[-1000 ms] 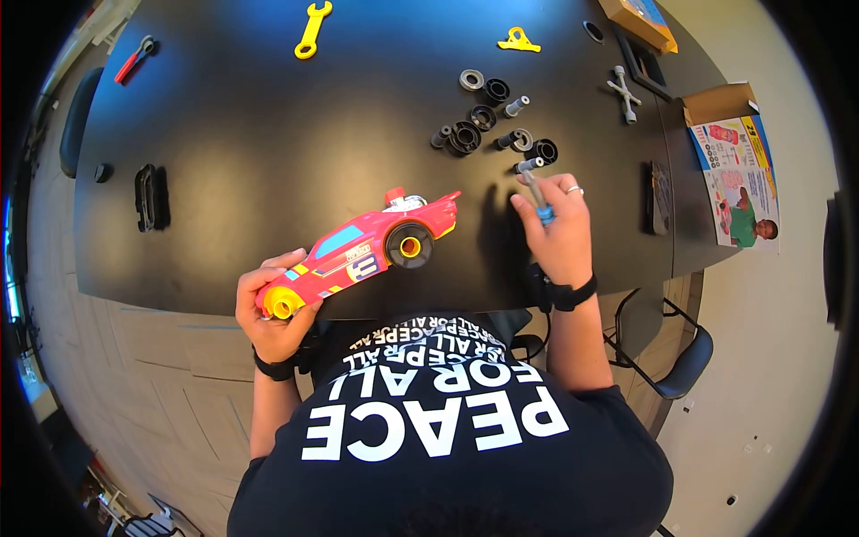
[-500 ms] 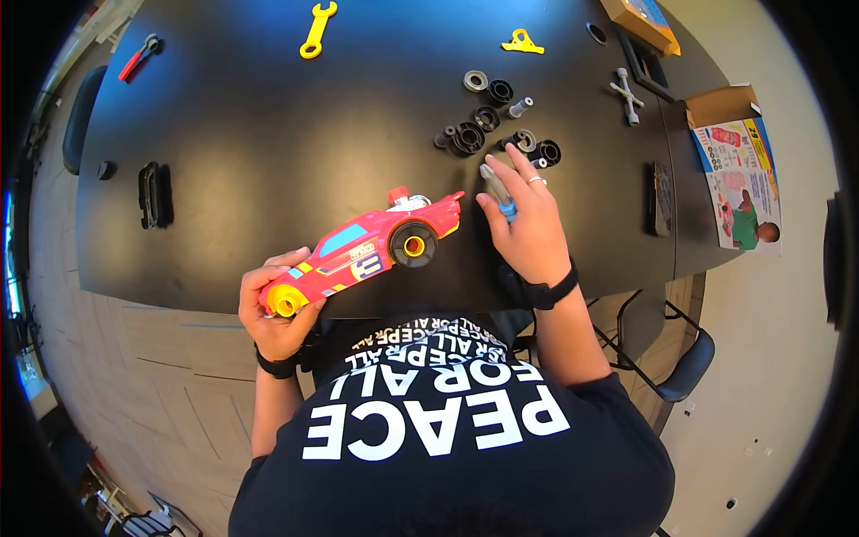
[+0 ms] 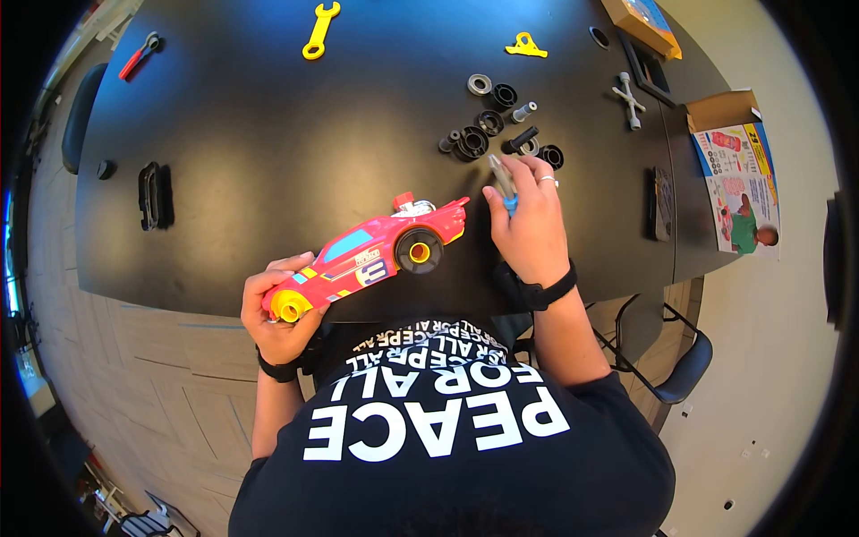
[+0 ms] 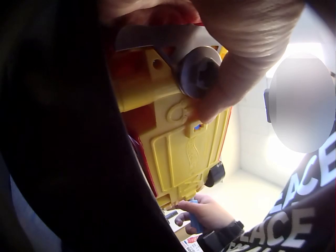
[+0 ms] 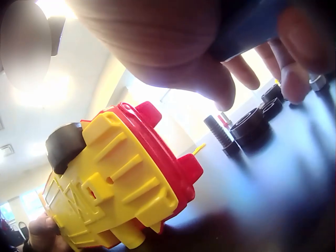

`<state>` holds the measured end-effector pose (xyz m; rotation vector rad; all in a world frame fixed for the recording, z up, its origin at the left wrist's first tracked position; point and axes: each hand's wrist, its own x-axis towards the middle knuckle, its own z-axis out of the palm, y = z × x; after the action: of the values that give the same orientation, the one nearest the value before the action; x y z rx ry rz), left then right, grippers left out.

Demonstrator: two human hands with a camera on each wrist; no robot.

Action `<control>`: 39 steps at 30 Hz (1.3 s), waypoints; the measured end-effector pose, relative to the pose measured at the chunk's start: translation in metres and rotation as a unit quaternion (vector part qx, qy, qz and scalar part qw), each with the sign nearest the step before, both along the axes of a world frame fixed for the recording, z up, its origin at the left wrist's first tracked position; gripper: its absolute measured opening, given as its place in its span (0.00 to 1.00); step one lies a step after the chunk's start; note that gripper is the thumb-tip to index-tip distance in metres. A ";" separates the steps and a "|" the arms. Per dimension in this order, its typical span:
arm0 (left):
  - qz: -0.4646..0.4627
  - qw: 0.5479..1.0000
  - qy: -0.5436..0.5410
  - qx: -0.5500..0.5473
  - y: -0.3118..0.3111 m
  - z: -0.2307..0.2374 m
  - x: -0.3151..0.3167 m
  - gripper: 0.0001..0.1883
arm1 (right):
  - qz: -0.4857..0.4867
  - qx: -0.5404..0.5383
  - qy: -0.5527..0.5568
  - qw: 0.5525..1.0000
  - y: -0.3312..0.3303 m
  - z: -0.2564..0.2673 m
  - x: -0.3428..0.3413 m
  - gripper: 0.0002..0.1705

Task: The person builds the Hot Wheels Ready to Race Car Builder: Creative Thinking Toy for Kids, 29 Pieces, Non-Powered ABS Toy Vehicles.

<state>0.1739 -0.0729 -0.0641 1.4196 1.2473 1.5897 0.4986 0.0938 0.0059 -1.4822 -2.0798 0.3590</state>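
My left hand (image 3: 284, 309) grips the front end of a red toy car (image 3: 367, 255), held up with its side toward the head view; a black wheel (image 3: 419, 251) is at the rear and the front yellow hub (image 3: 289, 307) is bare. The left wrist view shows the car's yellow underside (image 4: 184, 147), the thumb pressing near a grey round part (image 4: 199, 72). In my right hand (image 3: 531, 219) is a tool with a blue handle (image 3: 511, 204) and grey tip. Its fingertips are beside the loose black and grey wheel parts (image 3: 472, 143).
Along the far side lie a yellow wrench (image 3: 315, 36), a red-handled tool (image 3: 137, 61) and a yellow piece (image 3: 526, 46). A grey cross-shaped tool (image 3: 629, 101) and an illustrated box (image 3: 735, 174) are to the right. A black tray-like part (image 3: 152, 195) lies left.
My right hand has moved left with the blue-handled tool from over the grey pin and now stays beside the loose parts. The car has shifted slightly right in my left hand.
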 end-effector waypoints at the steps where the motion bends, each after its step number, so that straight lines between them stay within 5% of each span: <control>1: -0.001 1.000 -0.001 0.001 0.000 0.000 0.000 0.33 | -0.003 0.005 -0.012 1.000 0.001 -0.001 -0.002 0.24; 6: 0.001 1.000 0.001 0.002 0.000 0.001 0.001 0.33 | -0.017 0.002 -0.021 1.000 0.003 0.012 -0.006 0.24; 15: 0.014 1.000 -0.011 0.007 0.003 0.005 0.004 0.32 | 0.037 0.066 -0.091 0.993 0.088 0.032 0.057 0.07; 21: 0.016 1.000 -0.014 0.010 0.004 0.006 0.005 0.32 | 0.135 0.019 -0.151 0.979 0.142 0.015 0.089 0.07; 30: 0.018 1.000 -0.008 0.007 0.004 0.004 0.004 0.32 | 0.125 -0.007 -0.205 0.971 0.146 0.000 0.086 0.07; 33: 0.020 1.000 -0.007 0.006 0.004 0.005 0.004 0.32 | 0.184 0.051 -0.063 0.980 0.136 0.014 0.092 0.12; 38: 0.015 1.000 -0.003 0.007 0.003 0.006 0.004 0.31 | 0.154 -0.029 0.180 0.971 0.063 0.067 0.063 0.36; 39: 0.018 1.000 -0.004 0.008 0.003 0.005 0.004 0.31 | 0.176 -0.042 0.230 0.956 0.049 0.072 0.054 0.32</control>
<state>0.1781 -0.0695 -0.0586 1.4071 1.2635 1.6311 0.5529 0.1432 0.0784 -0.9442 -1.9462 0.8524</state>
